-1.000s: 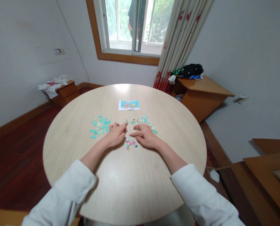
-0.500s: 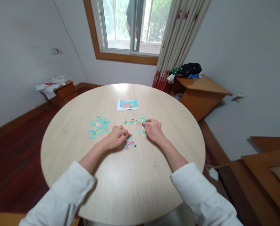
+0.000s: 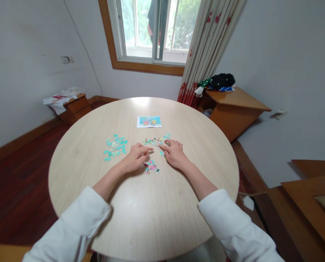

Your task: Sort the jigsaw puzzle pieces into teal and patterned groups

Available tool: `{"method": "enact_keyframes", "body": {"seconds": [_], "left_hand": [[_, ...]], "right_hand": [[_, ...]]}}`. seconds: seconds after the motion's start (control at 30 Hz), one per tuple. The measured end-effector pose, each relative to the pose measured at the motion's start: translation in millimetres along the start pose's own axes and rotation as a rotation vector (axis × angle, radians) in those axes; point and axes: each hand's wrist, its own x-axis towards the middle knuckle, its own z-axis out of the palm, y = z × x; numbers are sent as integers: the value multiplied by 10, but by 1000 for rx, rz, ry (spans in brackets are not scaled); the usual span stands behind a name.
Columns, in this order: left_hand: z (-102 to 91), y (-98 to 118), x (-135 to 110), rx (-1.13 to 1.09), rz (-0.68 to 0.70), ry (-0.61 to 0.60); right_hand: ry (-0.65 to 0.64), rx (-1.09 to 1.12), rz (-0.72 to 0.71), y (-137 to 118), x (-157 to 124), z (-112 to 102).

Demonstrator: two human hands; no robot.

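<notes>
Both my hands rest on a round pale wooden table among loose jigsaw pieces. My left hand lies with its fingers curled and its forefinger stretched toward a row of colourful pieces. My right hand lies flat, fingers apart, its fingertips at the same row and covering some pieces. A small pink and blue cluster of pieces sits between my wrists. A spread of teal pieces lies left of my left hand. A printed reference picture lies farther back.
A wooden side table with dark and dotted clothes stands at the right by a curtain. A low wooden cabinet with papers is at the left wall. Wooden boards lie at the right.
My right hand slid back left from the far right pieces to the middle row. My left forefinger stretched out toward that row. The piles look unchanged.
</notes>
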Motion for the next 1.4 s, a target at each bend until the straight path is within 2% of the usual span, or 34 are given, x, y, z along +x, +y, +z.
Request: {"method": "enact_keyframes", "body": {"seconds": [0.2,0.4,0.47,0.57,0.73,0.87,0.97,1.07,1.13,1.27,1.4], "left_hand": [[22,-23,7,44,11,-25],[24,-38,0,127,19,-78],[13,-24,2,137,11,-84],[-3,4,11,121,-12,-63],[-9,13,23,113,-16,-71],[-9,4,18,94,-1,-46],[-7,-2,13,83,13,-8],[-2,0,8,78,6,-36],[0,7,3,72,9,-87],[-6,29,-8,48,18,-140],[-20,51,-8,6,28,-158]], "right_hand": [[-63,5,-111,-98,-32,-54],[-109,195,-286,-149,-57,-51],[-90,252,-259,-137,-39,-35],[-28,310,-139,-103,-4,-10],[13,307,-17,-71,16,11],[-25,299,-26,-101,6,-26],[-80,367,-78,-147,-7,-73],[-123,466,-119,-173,-7,-97],[-71,510,-87,-151,6,-104],[124,482,99,10,44,-139],[163,440,181,186,57,-204]]}}
